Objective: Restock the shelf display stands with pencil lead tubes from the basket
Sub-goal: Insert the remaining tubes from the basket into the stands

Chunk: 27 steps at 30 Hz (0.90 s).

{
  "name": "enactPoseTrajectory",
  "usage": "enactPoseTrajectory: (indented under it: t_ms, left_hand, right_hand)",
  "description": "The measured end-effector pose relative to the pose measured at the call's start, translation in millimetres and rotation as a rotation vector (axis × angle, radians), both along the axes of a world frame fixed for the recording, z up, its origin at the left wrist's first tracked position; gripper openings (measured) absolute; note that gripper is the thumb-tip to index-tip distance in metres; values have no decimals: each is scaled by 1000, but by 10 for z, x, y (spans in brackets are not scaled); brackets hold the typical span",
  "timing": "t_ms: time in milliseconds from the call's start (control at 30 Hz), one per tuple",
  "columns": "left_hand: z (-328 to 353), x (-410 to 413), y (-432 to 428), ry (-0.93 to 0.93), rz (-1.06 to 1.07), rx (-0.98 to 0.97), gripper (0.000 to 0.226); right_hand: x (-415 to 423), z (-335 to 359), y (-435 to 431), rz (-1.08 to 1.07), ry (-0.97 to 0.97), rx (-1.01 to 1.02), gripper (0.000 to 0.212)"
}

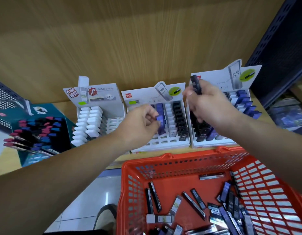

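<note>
We see orange-red latticed basket (180, 160), purple tube (161, 123), black tube (196, 84), white stands (163, 145), teal box (51, 110), wood-grain back panel (129, 39)

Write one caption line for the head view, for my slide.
Left hand pinches a purple lead tube at the middle display stand; right hand holds dark tubes; red basket waits below.

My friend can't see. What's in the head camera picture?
A person's left hand pinches a blue lead tube at the middle display stand; the right hand grips a black tube. Below sits a red basket holding loose tubes.
</note>
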<state>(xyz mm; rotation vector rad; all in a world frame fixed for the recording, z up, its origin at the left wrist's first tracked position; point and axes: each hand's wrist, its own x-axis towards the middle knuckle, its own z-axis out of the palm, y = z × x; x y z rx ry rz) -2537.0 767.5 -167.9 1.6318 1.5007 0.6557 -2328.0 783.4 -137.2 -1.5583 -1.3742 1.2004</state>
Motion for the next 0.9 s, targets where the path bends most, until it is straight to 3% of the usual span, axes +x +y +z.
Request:
enactPoseTrajectory:
  t_ms: [133,233,333,433,600,733,900]
  left_hand:
    - [-288,-16,-94,34,-17,70,19]
    - [-419,-9,-85,43,-33,115,17]
    - [-491,-34,-84,182,-96,198,10]
    - [-467,39,-83,213,-94,229,10]
    - [-441,46,-114,115,21,130,19]
    - [-468,-186,-283,376,-8,285,11]
    - [-531,-370,-301,616,-106,468,17]
  right_hand:
    - [131,27,-103,7,178,-152,39]
    - [100,-17,-165,64,209,-139,35]
    - [44,-66,-153,87,272,-159,37]
    - [-25,-43,-100,90,154,-69,31]
    - [-176,51,-6,56,70,117,10]
    - [-436,28,130,99,-3,153,14]
    - [-674,-283,272,188,-284,195,15]
